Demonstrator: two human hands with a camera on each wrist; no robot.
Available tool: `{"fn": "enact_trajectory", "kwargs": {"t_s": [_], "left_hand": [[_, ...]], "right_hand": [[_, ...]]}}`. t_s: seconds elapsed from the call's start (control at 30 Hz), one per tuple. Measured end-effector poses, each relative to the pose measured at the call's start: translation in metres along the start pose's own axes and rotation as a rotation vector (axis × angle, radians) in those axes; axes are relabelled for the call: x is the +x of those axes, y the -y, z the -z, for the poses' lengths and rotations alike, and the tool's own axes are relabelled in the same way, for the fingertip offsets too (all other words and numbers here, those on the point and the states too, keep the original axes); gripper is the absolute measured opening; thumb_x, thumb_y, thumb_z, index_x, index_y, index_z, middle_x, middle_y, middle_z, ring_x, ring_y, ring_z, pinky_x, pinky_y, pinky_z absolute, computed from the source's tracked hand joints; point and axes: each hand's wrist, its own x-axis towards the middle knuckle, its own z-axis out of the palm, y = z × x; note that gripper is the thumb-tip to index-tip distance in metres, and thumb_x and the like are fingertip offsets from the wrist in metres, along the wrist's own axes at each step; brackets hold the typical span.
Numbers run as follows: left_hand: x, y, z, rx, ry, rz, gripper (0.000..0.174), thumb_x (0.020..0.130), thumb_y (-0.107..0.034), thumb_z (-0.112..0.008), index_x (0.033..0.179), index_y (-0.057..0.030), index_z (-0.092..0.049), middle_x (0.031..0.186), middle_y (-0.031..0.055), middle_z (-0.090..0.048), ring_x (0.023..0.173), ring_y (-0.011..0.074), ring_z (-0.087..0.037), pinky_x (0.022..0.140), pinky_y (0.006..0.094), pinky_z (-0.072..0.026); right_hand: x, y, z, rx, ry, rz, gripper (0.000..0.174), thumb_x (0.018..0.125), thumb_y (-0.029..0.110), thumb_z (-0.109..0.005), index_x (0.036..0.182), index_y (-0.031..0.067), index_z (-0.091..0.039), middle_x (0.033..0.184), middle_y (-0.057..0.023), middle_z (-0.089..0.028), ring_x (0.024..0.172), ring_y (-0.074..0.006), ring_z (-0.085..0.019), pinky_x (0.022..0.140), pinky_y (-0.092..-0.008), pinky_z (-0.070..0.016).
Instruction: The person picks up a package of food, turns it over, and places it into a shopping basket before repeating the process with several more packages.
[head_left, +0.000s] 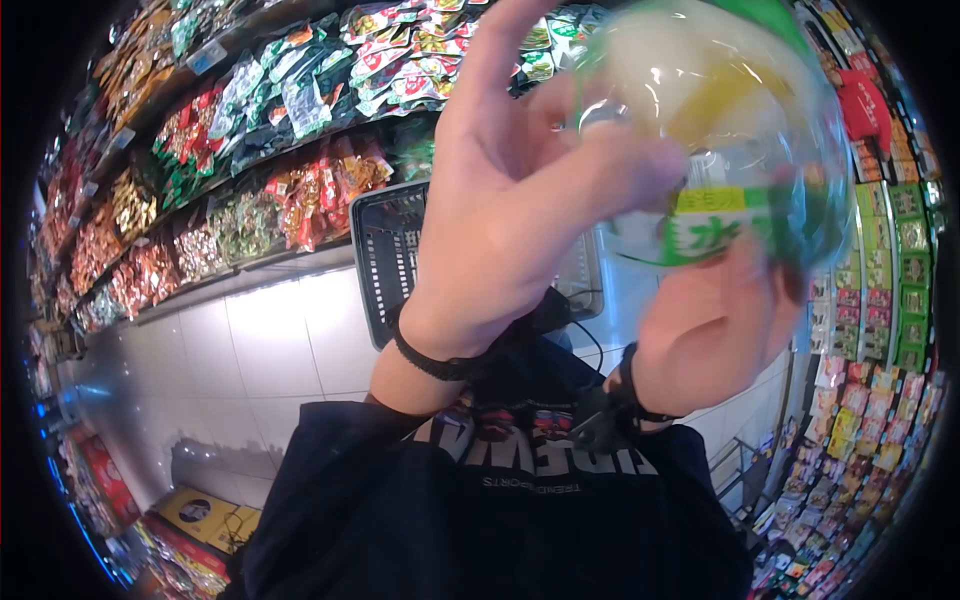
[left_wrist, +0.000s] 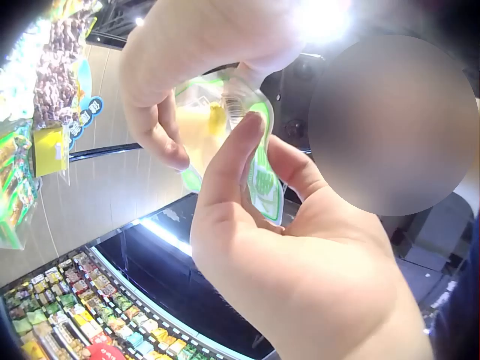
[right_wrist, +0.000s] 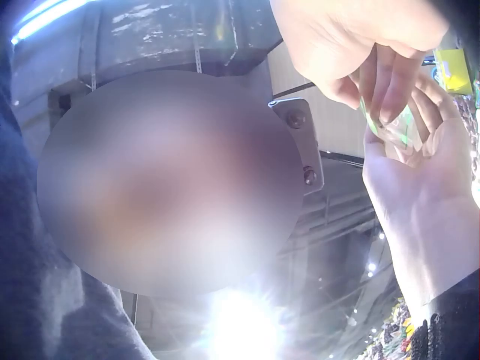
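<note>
A clear plastic pouch (head_left: pixel 740 110) with green print, a yellow-green label strip and pale and yellow contents is held up close to the head camera, slightly blurred. My left hand (head_left: pixel 500 220) grips its left side, thumb across the front, a ring on one finger. Along the lower edge, my right hand (head_left: pixel 715 320) pinches the printed part, its fingers partly hidden by the pouch. In the left wrist view, fingers of both hands surround the pouch (left_wrist: pixel 202 139), and a barcode shows near its upper edge. The right wrist view shows only a small part of the pouch (right_wrist: pixel 401 135) between the hands.
A dark shopping basket (head_left: pixel 385 265) is below my left hand, partly hidden by the forearm. Shelves of bagged snacks (head_left: pixel 310 85) run along the left and far side. More packed shelves (head_left: pixel 860 430) line the right. A yellow box (head_left: pixel 200 515) is at lower left.
</note>
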Motion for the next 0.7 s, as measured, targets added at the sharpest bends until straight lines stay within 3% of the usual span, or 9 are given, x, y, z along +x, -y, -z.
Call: {"fn": "enact_trajectory", "kwargs": {"t_s": [0.1,0.13,0.23,0.27,0.3,0.47,0.57,0.6,0.7], "left_hand": [[-0.003,-0.003,0.003,0.01,-0.008,0.039,0.035,0.066,-0.004,-0.068,0.099,0.0045,-0.06,0.092,0.0092,-0.061,0.086,0.0152,-0.058,0.079,0.0255,-0.0424],[-0.003,-0.003,0.004,0.014,-0.012,0.055,0.036,0.065,-0.004,-0.069,0.098,0.0046,-0.06,0.093,0.0094,-0.061,0.087,0.0157,-0.057,0.079,0.0259,-0.0422],[-0.01,-0.007,0.011,0.031,0.006,0.105,0.038,0.062,-0.005,-0.072,0.096,0.0049,-0.06,0.095,0.0101,-0.06,0.089,0.0171,-0.057,0.082,0.0273,-0.0417],[-0.006,-0.013,0.021,0.131,0.133,0.154,0.038,0.061,-0.004,-0.072,0.096,0.0049,-0.06,0.096,0.0105,-0.06,0.09,0.0169,-0.057,0.082,0.0268,-0.0413],[-0.004,-0.017,0.025,0.231,0.258,0.201,0.038,0.06,-0.002,-0.072,0.095,0.0049,-0.061,0.097,0.0109,-0.06,0.09,0.0168,-0.057,0.082,0.0263,-0.0409],[-0.005,-0.021,0.013,0.317,0.283,0.119,0.029,0.069,0.001,-0.067,0.096,0.0059,-0.061,0.092,0.0107,-0.063,0.083,0.0146,-0.059,0.077,0.0266,-0.0443],[-0.007,-0.024,0.005,0.39,0.18,0.109,0.026,0.07,0.002,-0.066,0.095,0.0061,-0.061,0.091,0.0103,-0.063,0.081,0.0131,-0.059,0.075,0.0255,-0.0459],[-0.009,-0.02,0.002,0.364,0.149,0.029,0.024,0.071,0.002,-0.065,0.095,0.0065,-0.061,0.089,0.0105,-0.064,0.078,0.0122,-0.059,0.072,0.0246,-0.0469],[-0.013,-0.021,-0.005,0.444,0.038,-0.038,0.024,0.072,0.001,-0.065,0.095,0.0062,-0.061,0.088,0.0108,-0.064,0.077,0.0121,-0.059,0.072,0.0248,-0.047]], "right_hand": [[0.025,0.002,0.009,0.059,-0.204,0.068,0.035,0.082,0.002,-0.046,0.116,-0.0071,-0.045,0.102,-0.0168,-0.057,0.08,-0.02,-0.06,0.074,-0.0262,-0.0465],[0.034,0.007,0.017,-0.019,-0.04,0.029,0.033,0.084,0.003,-0.044,0.115,-0.0066,-0.045,0.099,-0.0162,-0.058,0.079,-0.0182,-0.059,0.072,-0.025,-0.0464],[0.043,0.024,0.009,0.119,0.281,0.008,0.029,0.088,0.005,-0.042,0.113,-0.0071,-0.047,0.091,-0.0133,-0.06,0.074,-0.0136,-0.057,0.066,-0.022,-0.0452],[0.05,0.022,0.021,-0.048,0.381,0.017,0.028,0.088,0.005,-0.042,0.111,-0.0075,-0.048,0.09,-0.0132,-0.06,0.072,-0.0126,-0.057,0.064,-0.0214,-0.0448],[0.051,0.024,0.021,-0.102,0.404,-0.009,0.027,0.087,0.005,-0.043,0.111,-0.0077,-0.049,0.088,-0.0123,-0.061,0.071,-0.0115,-0.056,0.062,-0.0205,-0.0437],[0.056,0.037,0.022,-0.246,0.593,-0.253,0.036,0.083,0.009,-0.052,0.114,-0.0083,-0.048,0.076,-0.0072,-0.06,0.067,-0.0076,-0.054,0.058,-0.0155,-0.0363],[0.051,0.037,0.018,-0.238,0.517,-0.356,0.049,0.08,0.015,-0.057,0.119,-0.0098,-0.041,0.077,-0.0073,-0.059,0.071,-0.0084,-0.054,0.061,-0.017,-0.0382],[0.049,0.035,0.017,-0.235,0.491,-0.362,0.052,0.08,0.017,-0.058,0.12,-0.0103,-0.04,0.079,-0.0077,-0.059,0.072,-0.0088,-0.055,0.063,-0.0177,-0.0393],[0.033,0.018,0.016,0.288,0.324,-0.272,0.065,0.077,0.025,-0.062,0.123,-0.0118,-0.034,0.091,-0.0099,-0.059,0.08,-0.0115,-0.057,0.072,-0.0208,-0.0422]]}}
